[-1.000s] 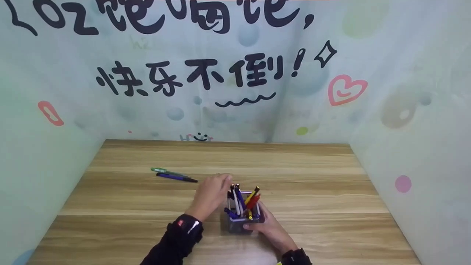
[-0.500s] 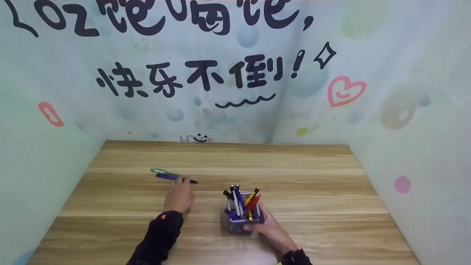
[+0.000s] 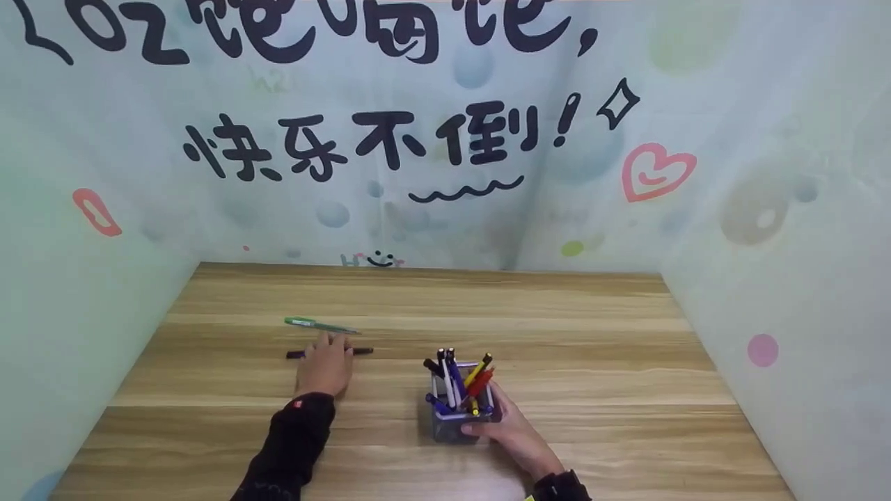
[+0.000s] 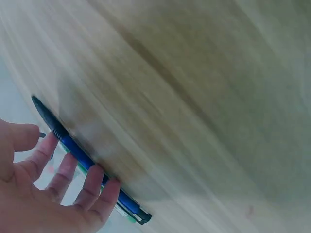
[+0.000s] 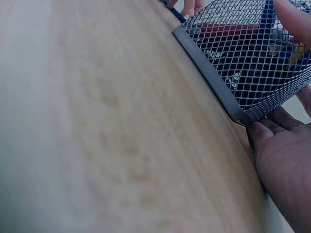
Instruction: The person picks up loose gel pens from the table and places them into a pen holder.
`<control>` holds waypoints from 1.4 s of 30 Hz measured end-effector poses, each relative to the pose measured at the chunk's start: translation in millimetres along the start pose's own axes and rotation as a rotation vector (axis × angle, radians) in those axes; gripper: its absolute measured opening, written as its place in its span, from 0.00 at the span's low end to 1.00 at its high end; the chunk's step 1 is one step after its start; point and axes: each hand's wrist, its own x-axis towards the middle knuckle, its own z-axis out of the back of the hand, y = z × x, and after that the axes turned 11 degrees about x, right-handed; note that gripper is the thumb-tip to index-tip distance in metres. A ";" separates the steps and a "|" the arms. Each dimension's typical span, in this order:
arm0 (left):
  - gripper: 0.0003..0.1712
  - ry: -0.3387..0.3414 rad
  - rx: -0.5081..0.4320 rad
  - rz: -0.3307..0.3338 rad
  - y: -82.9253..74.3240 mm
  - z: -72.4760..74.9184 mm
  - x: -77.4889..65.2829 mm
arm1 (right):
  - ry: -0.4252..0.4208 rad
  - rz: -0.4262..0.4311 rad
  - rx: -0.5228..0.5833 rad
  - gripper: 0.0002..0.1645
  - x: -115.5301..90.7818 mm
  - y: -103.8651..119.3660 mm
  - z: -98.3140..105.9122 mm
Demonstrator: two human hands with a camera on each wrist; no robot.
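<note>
My left hand (image 3: 326, 367) reaches over a blue pen (image 4: 79, 151) with a black grip end. In the left wrist view the fingertips touch along the pen's barrel, while the thumb stays apart from it. A green-and-clear pen (image 3: 320, 325) lies just beyond, mostly hidden behind the blue one in the left wrist view. With the right hand (image 3: 511, 430) I grip a mesh pen holder (image 5: 233, 63) round its right side, thumb at the front. Several pens (image 3: 456, 383) stand in the holder, white, blue, black, yellow and red ones among them.
All this is on a wood-grain table (image 3: 598, 355). Printed cloth walls (image 3: 445, 229) enclose it at the back and on both sides.
My left hand has gone from beside the holder leftward to the blue pen, which has shifted nearer to me, away from the green pen. The right hand and holder stay put.
</note>
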 end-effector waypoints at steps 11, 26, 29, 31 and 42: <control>0.26 0.023 -0.213 0.192 8.9 12.2 -5.6 | -0.003 0.002 -0.009 0.57 0.6 -1.1 0.3; 0.18 -0.049 -1.072 0.082 -60.5 54.2 -26.4 | 0.002 0.014 0.009 0.56 1.1 -0.4 0.8; 0.15 -0.123 -1.164 -0.023 -78.3 63.8 -40.5 | -0.003 0.014 -0.004 0.56 0.9 -0.5 0.8; 0.16 -0.162 -1.181 -0.110 -87.5 68.1 -50.4 | -0.011 0.013 -0.013 0.56 0.8 -0.6 0.6; 0.13 -0.197 -0.898 -0.466 -112.1 59.6 -82.2 | -0.005 0.005 -0.012 0.55 2.2 -1.3 0.6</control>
